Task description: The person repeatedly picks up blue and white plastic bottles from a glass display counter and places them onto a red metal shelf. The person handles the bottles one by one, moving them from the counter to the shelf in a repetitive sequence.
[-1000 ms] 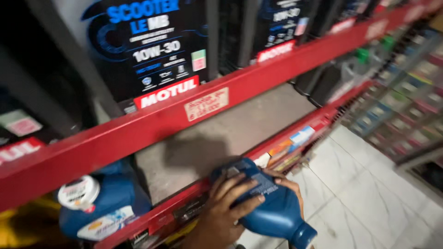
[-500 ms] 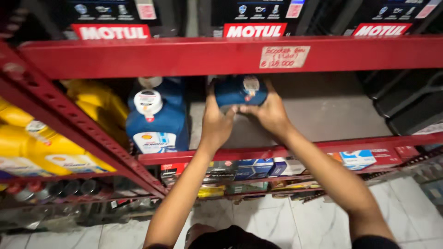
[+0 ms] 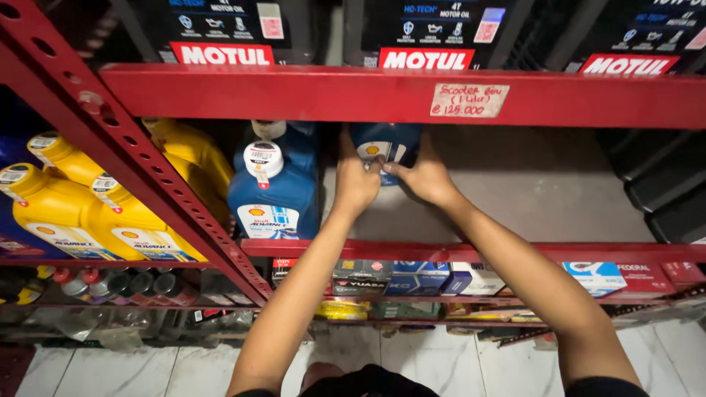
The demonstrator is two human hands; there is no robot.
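Note:
Both my arms reach into the middle level of a red metal shelf rack [image 3: 471, 251]. My left hand [image 3: 355, 182] and my right hand [image 3: 424, 176] grip a dark blue oil jug [image 3: 385, 144] from either side, far back on the shelf under the upper beam. The jug stands upright and its top is hidden by the beam. Just left of it stands another blue oil jug [image 3: 273, 192] with a white cap, apart from my hands.
Yellow oil jugs [image 3: 99, 213] fill the shelf bay to the left. Black oil jugs [image 3: 220, 22] stand on the top level. Small boxes [image 3: 419, 278] line the shelf below. Dark containers [image 3: 665, 184] sit at the right. White tiled floor [image 3: 441, 364] lies beneath.
My hands have pushed the blue jug further back and slightly up on the shelf, and my arms are stretched out more. The view has shifted only slightly.

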